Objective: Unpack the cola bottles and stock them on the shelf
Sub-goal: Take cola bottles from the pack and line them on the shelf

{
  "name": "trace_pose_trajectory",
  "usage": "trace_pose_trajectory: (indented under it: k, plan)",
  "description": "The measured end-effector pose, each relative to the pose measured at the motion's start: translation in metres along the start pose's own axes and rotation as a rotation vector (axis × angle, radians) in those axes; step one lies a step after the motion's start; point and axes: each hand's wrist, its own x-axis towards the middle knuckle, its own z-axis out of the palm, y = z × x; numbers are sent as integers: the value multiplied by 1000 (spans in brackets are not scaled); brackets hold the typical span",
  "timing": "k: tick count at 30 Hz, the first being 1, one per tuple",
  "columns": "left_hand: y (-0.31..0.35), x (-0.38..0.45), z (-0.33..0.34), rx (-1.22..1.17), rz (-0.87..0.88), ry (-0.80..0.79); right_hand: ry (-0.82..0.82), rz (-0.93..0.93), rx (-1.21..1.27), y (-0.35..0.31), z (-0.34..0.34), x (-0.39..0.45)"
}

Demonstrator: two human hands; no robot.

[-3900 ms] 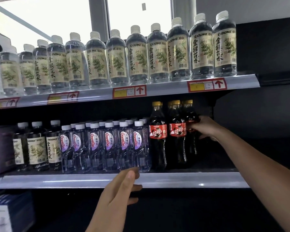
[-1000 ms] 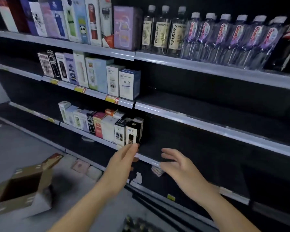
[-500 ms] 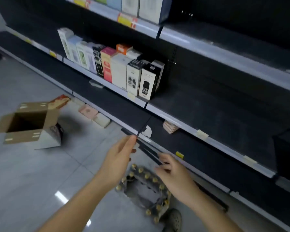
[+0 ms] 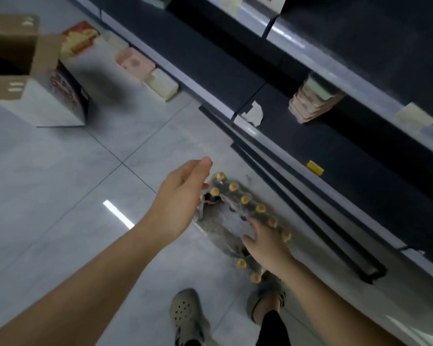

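Both hands, left and right, dropped open-gripped to yellow-capped cola pack; labels unreadable.

A pale tiled floor is lit by a bright ceiling-light reflection. Dark shelving is set along its far right, and an open cardboard box is seen left of the shelving.

Pale grey tiled floor, glossy, with dark grout lines. Resting on it: torn shrink-wrapped pack of yellow-capped cola bottles, open cardboard box, pink carton and cream carton beside shelf base. Dark lower shelf carrying a stack of pinkish packets.
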Motion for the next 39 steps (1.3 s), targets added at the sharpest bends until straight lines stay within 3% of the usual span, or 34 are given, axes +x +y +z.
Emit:
trace_pose_trajectory:
  k: [5, 9, 13, 19, 22, 30, 39]
  plan:
    - [-43, 36, 4, -12, -25, 1, -73, -36, -199, -5, 56, 75]
    - [-72, 53, 7, -21, -27, -7, -108, -36, -179, -19, 92, 138]
    - [-100, 64, 11, -57, -40, -6, 88, -54, -185, -26, 108, 185]
    - [-121, 71, 13, -93, -34, 1, 264, -14, 58, -8, 124, 217]
    - [-123, 72, 15, -108, -25, -2, 335, -53, 30, 2, 123, 227]
    - [-115, 62, 18, -177, -34, -45, 304, -204, -340, 25, 121, 207]
    - [-75, 38, 11, -174, -4, -55, 235, -215, 44, 9, 66, 96]
